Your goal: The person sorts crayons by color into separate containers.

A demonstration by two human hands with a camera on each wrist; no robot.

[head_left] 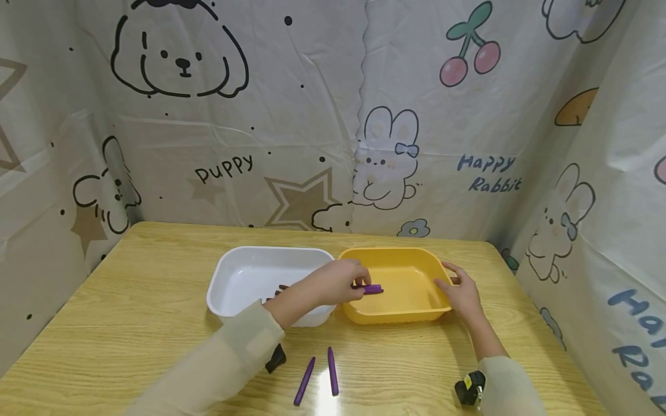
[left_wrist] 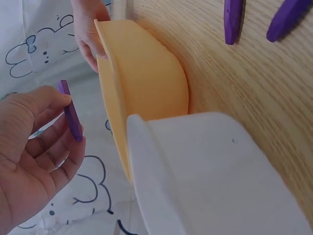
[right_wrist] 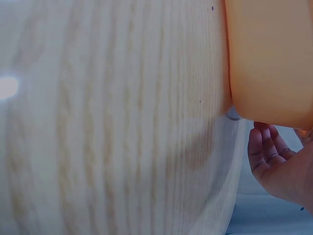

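Some space parts left hand's [head_left: 350, 282] pinched crayon [left_wrist: 73, 117] from the yellow bin's rim [head_left: 403, 315], which right hand [head_left: 465, 294] grips.

Place: curtained booth [head_left: 312, 130]; building type undetermined
Sheeting [head_left: 325, 75]: cartoon prints, 10 through 2 o'clock
Table [head_left: 403, 367]: wood-grain, 6 o'clock

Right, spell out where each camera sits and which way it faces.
Head: on the head, facing forward and down at the white tub, yellow tub and table; sleeves, left grip and right grip show.
Left wrist: on that wrist, facing both tubs and a pinched purple crayon; left grip and part of right grip show.
Right wrist: on that wrist, facing the table and yellow tub's outside; right grip shows.
Head and left wrist share two loose crayons.
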